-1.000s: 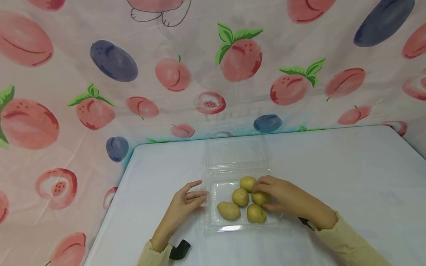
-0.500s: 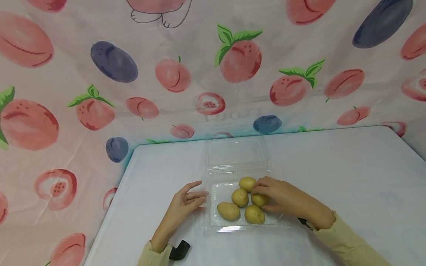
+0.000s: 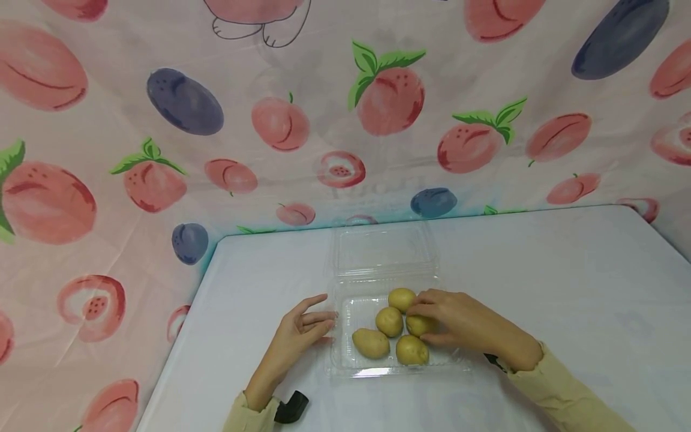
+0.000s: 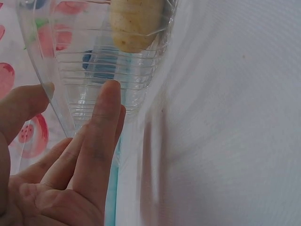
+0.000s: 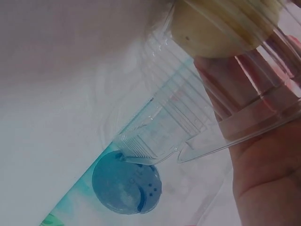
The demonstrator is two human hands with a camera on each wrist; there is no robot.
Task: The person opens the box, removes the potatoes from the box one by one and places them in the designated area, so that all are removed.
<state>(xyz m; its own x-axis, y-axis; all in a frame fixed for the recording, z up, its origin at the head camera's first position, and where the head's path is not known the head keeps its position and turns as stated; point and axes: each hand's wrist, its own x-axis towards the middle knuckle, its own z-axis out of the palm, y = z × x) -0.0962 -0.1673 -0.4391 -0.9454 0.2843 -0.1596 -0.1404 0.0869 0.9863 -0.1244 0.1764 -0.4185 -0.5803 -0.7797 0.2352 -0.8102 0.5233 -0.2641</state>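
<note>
The right hand has slid a tiny bit to the left over the last second, and the held potato has come along with it. The front potato has moved a little to the left too. It is now closer to the long potato, though there is a small gap between them. The round potato and the back potato look the same as before. So the potatoes are bunched a bit more snugly now.

All five potatoes are in the bottom part of the clear box. The lid is folded back and lies open behind them, on the white table. The box is not closed yet.

The fingers of the right hand are bent around the held potato, with the thumb on the near side and the other fingers on the far side. The hand has not let go. The right wrist view looks through shiny plastic, so I can't tell how tight the grip is.

The left hand has not moved. Its fingers are spread wide and hold nothing. They are at the left side of the box, with the thumb by the top edge and a fingertip by the wall. It seems to be there to keep the box steady.
</note>
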